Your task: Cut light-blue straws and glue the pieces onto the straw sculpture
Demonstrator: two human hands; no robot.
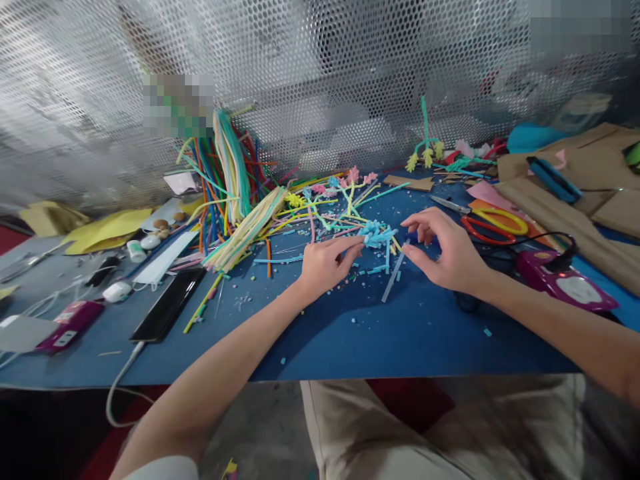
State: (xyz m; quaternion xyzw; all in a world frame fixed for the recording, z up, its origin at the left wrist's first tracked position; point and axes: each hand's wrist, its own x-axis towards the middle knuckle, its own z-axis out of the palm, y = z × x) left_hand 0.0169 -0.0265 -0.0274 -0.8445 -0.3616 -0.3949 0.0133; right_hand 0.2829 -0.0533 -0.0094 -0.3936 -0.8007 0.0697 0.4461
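Note:
Pinched between the fingertips of my left hand is a light blue pipe-cleaner flower, raised a little off the blue table. My right hand is just to its right, fingers curved and thumb apart, with nothing visible between them. Below my right fingertips lies a clear glue stick. Short blue pipe-cleaner pieces are scattered under the flower. Behind it are pink flower pieces and a yellow flower piece among loose stems.
Bundled pipe cleaners stand and lean left of centre. A black phone lies at left near a purple power strip. At right are scissors, another purple power strip and cardboard. A perforated metal screen rises behind.

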